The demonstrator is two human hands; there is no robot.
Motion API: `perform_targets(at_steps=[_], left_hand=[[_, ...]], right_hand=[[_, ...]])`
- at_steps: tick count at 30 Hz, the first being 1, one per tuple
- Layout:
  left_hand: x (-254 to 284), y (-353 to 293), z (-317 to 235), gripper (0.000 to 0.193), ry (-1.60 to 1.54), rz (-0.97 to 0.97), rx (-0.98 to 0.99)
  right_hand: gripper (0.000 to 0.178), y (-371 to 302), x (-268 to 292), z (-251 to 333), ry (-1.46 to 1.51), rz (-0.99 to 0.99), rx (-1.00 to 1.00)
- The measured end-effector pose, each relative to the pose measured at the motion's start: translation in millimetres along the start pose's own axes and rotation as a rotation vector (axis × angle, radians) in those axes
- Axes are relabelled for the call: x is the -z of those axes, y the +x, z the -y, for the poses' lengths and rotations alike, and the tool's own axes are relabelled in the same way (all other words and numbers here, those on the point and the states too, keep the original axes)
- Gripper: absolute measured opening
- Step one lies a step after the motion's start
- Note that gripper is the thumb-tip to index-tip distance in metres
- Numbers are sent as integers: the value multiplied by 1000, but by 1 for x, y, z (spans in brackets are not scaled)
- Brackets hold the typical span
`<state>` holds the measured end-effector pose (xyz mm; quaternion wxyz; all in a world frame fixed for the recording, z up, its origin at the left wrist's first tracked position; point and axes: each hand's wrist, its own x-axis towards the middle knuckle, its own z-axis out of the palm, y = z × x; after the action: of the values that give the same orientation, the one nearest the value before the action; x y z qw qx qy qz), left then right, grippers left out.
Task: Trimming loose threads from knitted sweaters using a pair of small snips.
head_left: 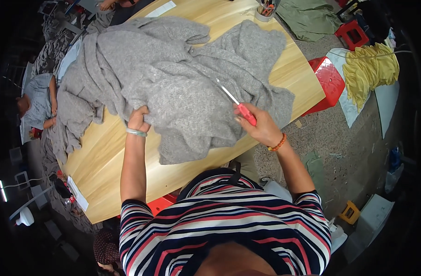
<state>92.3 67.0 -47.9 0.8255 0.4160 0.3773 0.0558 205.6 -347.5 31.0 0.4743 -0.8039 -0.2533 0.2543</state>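
Grey knitted garments [178, 101] lie rumpled across the wooden table [114, 170], with sleeve-like parts spread toward the far side and the right. My left hand [139, 120] is closed on the near left edge of the grey knit, its fingers partly tucked into the cloth. In my right hand [261, 126] is a slim tool with a red handle [246, 114] and a thin metal shaft [228, 92]. The shaft points up and left over the knit; whether its tip touches the cloth I cannot tell.
A clear cup of tools [265, 13] stands at the table's far edge. Beyond the right corner is a red stool [330, 80], with yellow cloth [373, 71] past it. Another person [38, 101] is at the left, near more grey knitwear. White paper [78, 193] lies at the near left corner.
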Motion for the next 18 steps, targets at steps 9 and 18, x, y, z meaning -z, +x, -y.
perform_targets(at_steps=[9,18], left_hand=[[-88,-65,-43,41,-220,306,-132],[-157,-68,-120,46,-278,427,-249]], right_hand=[[69,53,-72,-11,259,-64,11],[43,25,64,22,26,-390,97]])
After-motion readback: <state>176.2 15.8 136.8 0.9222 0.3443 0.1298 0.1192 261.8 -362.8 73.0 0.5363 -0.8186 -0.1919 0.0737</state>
